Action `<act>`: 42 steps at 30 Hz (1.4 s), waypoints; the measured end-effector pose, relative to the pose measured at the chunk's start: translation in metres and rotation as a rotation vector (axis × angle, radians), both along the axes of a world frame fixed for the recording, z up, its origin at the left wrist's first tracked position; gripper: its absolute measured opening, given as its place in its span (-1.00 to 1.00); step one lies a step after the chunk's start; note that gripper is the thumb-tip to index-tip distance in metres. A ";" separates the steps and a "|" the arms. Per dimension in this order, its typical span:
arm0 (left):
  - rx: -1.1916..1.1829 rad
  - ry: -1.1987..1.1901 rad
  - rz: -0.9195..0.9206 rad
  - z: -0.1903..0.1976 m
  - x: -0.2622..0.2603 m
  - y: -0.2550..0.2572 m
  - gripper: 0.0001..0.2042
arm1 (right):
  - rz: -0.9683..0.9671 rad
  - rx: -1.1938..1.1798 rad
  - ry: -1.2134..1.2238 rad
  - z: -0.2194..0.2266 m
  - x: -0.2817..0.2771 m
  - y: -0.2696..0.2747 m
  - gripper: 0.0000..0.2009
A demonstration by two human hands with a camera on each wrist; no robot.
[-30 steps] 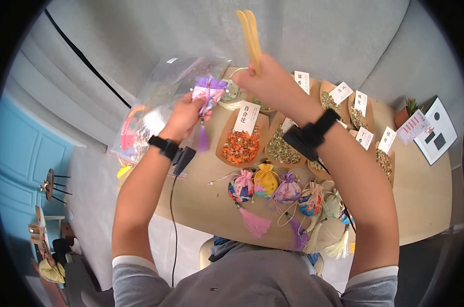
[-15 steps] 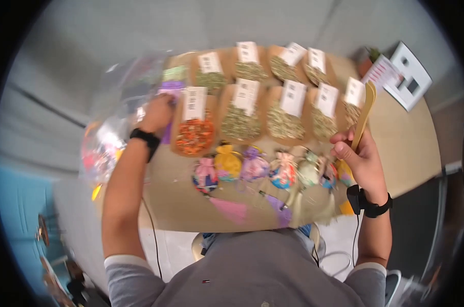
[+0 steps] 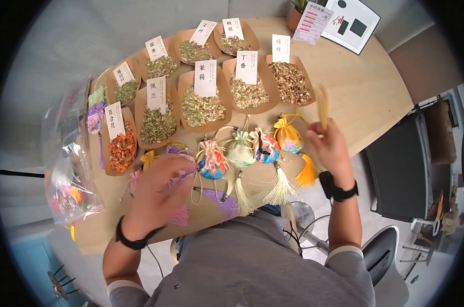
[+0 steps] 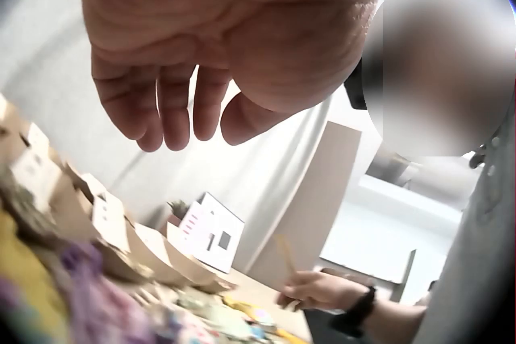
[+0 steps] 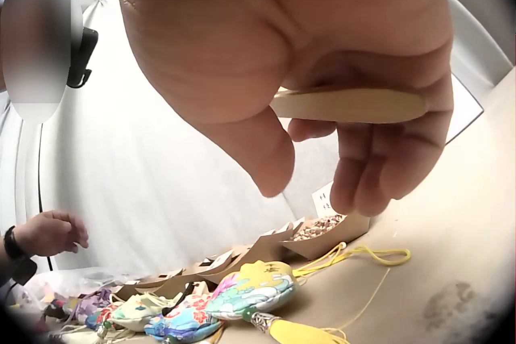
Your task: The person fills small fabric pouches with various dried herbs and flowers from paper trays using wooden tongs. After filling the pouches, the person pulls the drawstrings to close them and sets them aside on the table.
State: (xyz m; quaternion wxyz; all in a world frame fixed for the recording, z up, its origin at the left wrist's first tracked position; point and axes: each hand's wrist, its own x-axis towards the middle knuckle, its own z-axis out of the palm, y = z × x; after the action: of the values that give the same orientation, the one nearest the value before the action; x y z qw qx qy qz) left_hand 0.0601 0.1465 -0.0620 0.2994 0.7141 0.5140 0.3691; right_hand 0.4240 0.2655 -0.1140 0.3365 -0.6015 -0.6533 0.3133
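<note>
My left hand (image 3: pixel 160 197), blurred in the head view, hovers over the pink and purple pouches at the left of the row; the left wrist view shows its fingers loosely bent with nothing in them. Yellow wooden tongs (image 3: pixel 323 107) stick up from my right hand (image 3: pixel 334 151), which grips their lower end to the right of the yellow pouch (image 3: pixel 288 137). Between the hands lie a peach-and-blue pouch (image 3: pixel 212 159), a green pouch (image 3: pixel 240 151) and a blue-and-red pouch (image 3: pixel 265 147). The purple pouch (image 3: pixel 95 118) lies at the table's left side, untouched.
Several brown paper trays of dried herbs with labels stand behind the pouches, among them orange petals (image 3: pixel 122 152). A clear plastic bag (image 3: pixel 70 169) lies at the left edge. A printed card (image 3: pixel 313 23), a framed board (image 3: pixel 350 24) and a potted plant (image 3: pixel 295 19) stand at the back.
The left hand has left the purple pouch at the left side and moved toward the row of pouches. The right hand has come down to the right, still gripping the tongs. The view has turned right.
</note>
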 end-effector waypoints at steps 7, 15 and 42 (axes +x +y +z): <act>-0.284 -0.198 -0.213 -0.020 0.062 0.014 -0.81 | 0.113 -0.105 0.051 -0.014 -0.009 0.002 -0.76; -0.239 -0.519 -0.097 -0.034 0.094 0.017 -0.56 | 0.334 -0.091 0.721 0.018 -0.060 -0.064 -0.60; -0.173 -0.164 -0.239 -0.019 0.024 -0.031 -0.80 | 1.018 0.433 0.318 0.059 -0.135 -0.056 -0.71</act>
State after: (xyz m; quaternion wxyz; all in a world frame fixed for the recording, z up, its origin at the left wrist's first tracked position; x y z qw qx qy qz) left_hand 0.0836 0.1155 -0.0810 0.4422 0.7093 0.4292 0.3423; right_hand 0.2894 0.2099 -0.0553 0.3526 -0.0740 -0.8512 0.3816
